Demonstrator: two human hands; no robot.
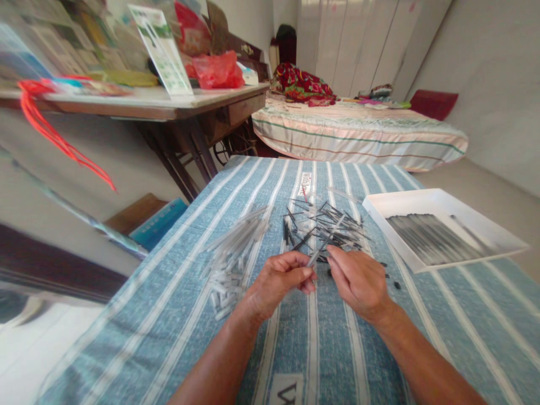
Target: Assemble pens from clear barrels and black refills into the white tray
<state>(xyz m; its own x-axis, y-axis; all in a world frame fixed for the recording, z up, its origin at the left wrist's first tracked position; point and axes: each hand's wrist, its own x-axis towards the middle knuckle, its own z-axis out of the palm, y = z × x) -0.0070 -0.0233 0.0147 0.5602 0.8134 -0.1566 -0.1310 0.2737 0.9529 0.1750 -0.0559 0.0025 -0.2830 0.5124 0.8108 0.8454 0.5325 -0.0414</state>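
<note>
My left hand (pixel 291 273) pinches a slim translucent grey pen barrel (pixel 327 243) between thumb and fingers, tilted up and away to the right. Just right of it is my right hand (pixel 358 278), closed, its fingertips beside the barrel; whatever it grips is hidden. Beyond both hands lies a scattered heap of thin black sticks (pixel 337 225), perhaps pen refills. To the left, a pile of clear grey tubes (pixel 240 233) rests on the cloth, with a heap of short greyish pieces (pixel 225 287) on its near side. A small black piece (pixel 397 286) sits right of my right hand.
A white open box (pixel 434 197) at right holds a row of dark slim pens (pixel 426 236), one lying apart. Everything rests on a blue striped tablecloth (pixel 169 315). A wooden desk (pixel 202 107) with red bags stands at left; a bed (pixel 358 129) is behind.
</note>
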